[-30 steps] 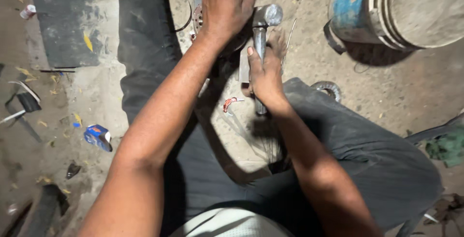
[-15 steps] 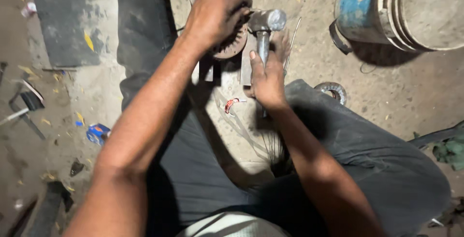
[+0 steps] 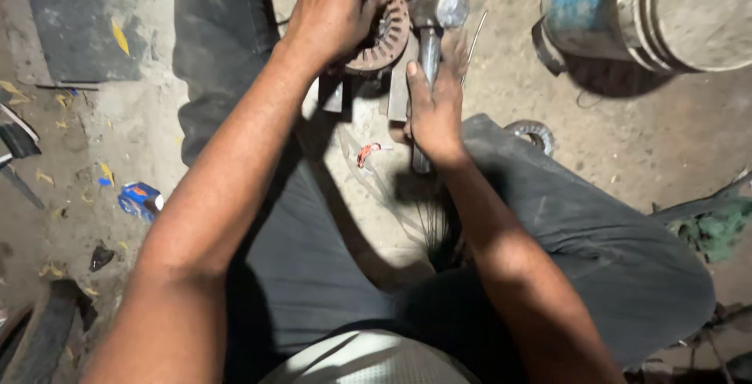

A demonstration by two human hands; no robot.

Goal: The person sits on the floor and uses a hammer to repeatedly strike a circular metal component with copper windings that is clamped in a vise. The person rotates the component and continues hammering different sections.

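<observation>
Presently I note left hand (image 3: pixel 337 8) fingers curled tight over the rusty ring-shaped slotted steel motor core (image 3: pixel 384 36); right hand (image 3: pixel 435 110) fingers wrapped around the grey metal hammer (image 3: pixel 431 39), its head touching the core. I judge the core heavy, rigid; grip its outer rim.

Just one head cam here, looking pretty much straight down and close in on the left hand (image 3: pixel 333 12), right hand (image 3: pixel 435 110), lap and dusty floor (image 3: pixel 627 149).
</observation>
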